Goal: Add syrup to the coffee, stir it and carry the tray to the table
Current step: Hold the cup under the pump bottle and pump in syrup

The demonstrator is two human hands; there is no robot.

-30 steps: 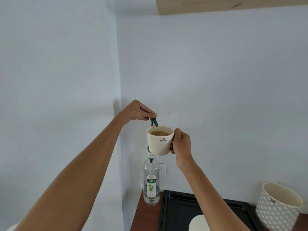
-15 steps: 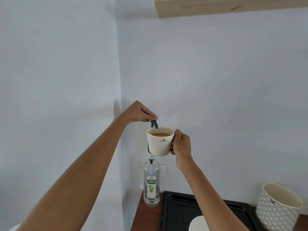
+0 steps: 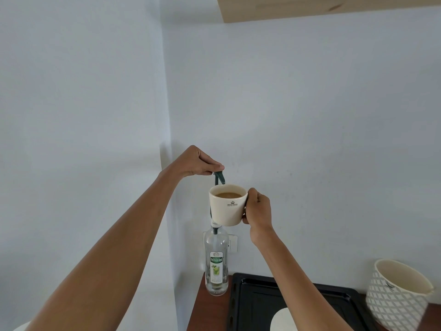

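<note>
A clear syrup bottle (image 3: pixel 216 263) with a green label stands on the brown counter in the corner. A dark green pump (image 3: pixel 219 178) rises from its neck, and my left hand (image 3: pixel 196 162) presses down on the pump top. My right hand (image 3: pixel 257 210) holds a cream cup (image 3: pixel 226 209) of coffee by its handle, raised so its rim sits just under the pump spout. A black tray (image 3: pixel 262 304) lies on the counter below, with a white round thing (image 3: pixel 280 321) on it, partly hidden by my right forearm.
A cream pot with a white diamond pattern (image 3: pixel 396 295) stands at the right of the tray. White walls meet in a corner behind the bottle, with a wall socket (image 3: pixel 232 243) there. A wooden shelf (image 3: pixel 322 8) runs overhead.
Both hands, the cup and the pump stay almost still. My left hand sits slightly lower on the pump top than a second ago.
</note>
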